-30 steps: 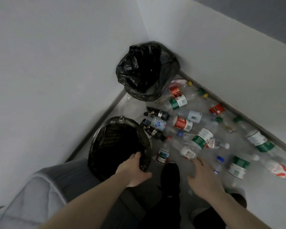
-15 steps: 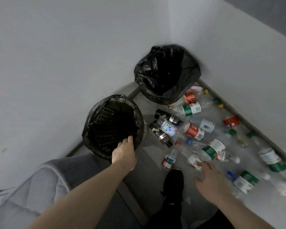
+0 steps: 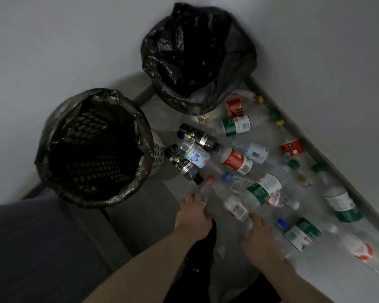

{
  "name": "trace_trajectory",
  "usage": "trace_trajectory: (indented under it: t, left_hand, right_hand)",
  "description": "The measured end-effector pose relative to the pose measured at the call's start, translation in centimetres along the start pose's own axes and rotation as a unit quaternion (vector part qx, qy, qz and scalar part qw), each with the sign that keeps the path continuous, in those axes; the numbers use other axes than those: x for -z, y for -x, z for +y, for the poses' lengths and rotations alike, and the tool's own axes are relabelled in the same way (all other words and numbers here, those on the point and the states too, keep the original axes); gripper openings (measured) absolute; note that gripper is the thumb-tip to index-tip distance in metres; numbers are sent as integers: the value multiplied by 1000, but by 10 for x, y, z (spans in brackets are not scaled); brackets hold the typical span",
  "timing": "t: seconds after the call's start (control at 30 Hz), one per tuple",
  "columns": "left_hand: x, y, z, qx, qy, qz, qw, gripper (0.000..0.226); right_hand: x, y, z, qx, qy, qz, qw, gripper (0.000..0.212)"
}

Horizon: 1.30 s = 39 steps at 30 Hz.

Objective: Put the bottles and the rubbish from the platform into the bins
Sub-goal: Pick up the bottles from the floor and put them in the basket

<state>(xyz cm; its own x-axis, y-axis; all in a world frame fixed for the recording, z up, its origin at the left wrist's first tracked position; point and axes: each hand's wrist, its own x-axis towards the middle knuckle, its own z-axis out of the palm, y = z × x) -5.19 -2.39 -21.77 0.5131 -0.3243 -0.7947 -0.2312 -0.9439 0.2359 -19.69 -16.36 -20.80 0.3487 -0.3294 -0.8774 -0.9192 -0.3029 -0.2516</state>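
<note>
Both hands are down among the bottles at the near edge of the platform point(image 3: 328, 278). His left hand point(image 3: 193, 217) reaches to a clear bottle with a red cap point(image 3: 209, 189), fingers curled at its near end; whether they have closed round it I cannot tell, the frame is blurred there. His right hand point(image 3: 258, 235) lies palm down with fingers spread over a crushed clear bottle with a white label point(image 3: 235, 207), touching it but not gripping it as far as I can see.

Two bins stand to the left of the litter. A mesh bin with a black liner point(image 3: 94, 147) is nearest, upright and open, dark inside. Behind it, in the corner of the walls, a second bin with a loose black bag point(image 3: 197, 55) stands close against the far end of the bottles.

Between the bins and the right wall the bottles lie on their sides, crowded together. Two dark bottles point(image 3: 197, 138) lie just beside the mesh bin with a blue-labelled bottle point(image 3: 195, 155) across them. A red-labelled bottle point(image 3: 237, 161) lies beside those, a green-and-white labelled bottle point(image 3: 235, 125) farther back, and another green-and-white bottle point(image 3: 264, 189) just past the hands. More bottles trail off to the right along the wall, one with a green label point(image 3: 302, 234) close by the right hand
</note>
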Motion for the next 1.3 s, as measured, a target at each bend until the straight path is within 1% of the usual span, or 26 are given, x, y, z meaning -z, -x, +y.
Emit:
trace_trajectory:
  t: [0.07,0.13,0.27,0.37,0.43,0.5,0.6,0.7,0.77,0.87,0.97,1.03,1.1,1.17,1.23,1.3]
  left_hand:
    - [-12,-25,-3,23,3,16,1000,59]
    - [-24,-45,-8,28,-7,33,999,61]
    - [-48,-71,-17,30,-11,38,999,64]
    - [-60,-77,-19,27,-7,67,997,55]
    - [-63,-74,-21,18,-6,71,997,52]
    - [-62,-68,-22,15,-8,60,998,54]
    - [-52,-53,-18,18,-9,36,999,52]
    - [-34,-28,-7,25,14,24,999,49]
    - [-18,-5,2,30,38,30,998,50]
    - [13,40,15,46,76,37,995,52]
    - [49,92,22,53,128,50,989,54]
    - [76,126,23,65,153,71,984,56]
    - [107,158,23,96,155,82,980,59]
    - [139,187,26,107,158,94,977,55]
    - [173,217,32,121,204,109,965,51]
    - [206,244,37,128,242,135,952,57]
  right_hand:
    - [-10,-16,7,-23,-26,17,999,79]
    - [-21,-31,12,-39,-38,39,998,77]
    - [-36,-52,22,-45,-5,63,997,70]
    - [-42,-62,24,-29,5,82,996,59]
    - [-44,-65,26,-14,-6,93,996,57]
    - [-45,-65,27,-1,-16,79,997,62]
    - [-40,-53,20,35,-32,33,998,70]
    - [-32,-27,5,68,-60,-8,996,60]
    - [-25,-2,-5,73,-101,-8,992,53]
    - [-4,44,-22,48,-167,-4,985,47]
    - [31,96,-39,3,-235,-5,972,51]
    - [63,131,-48,-15,-257,2,966,44]
    - [96,166,-57,-10,-241,18,970,39]
    - [130,196,-68,-1,-216,37,976,34]
    - [160,220,-82,3,-195,40,980,29]
    - [184,240,-98,8,-166,42,985,32]
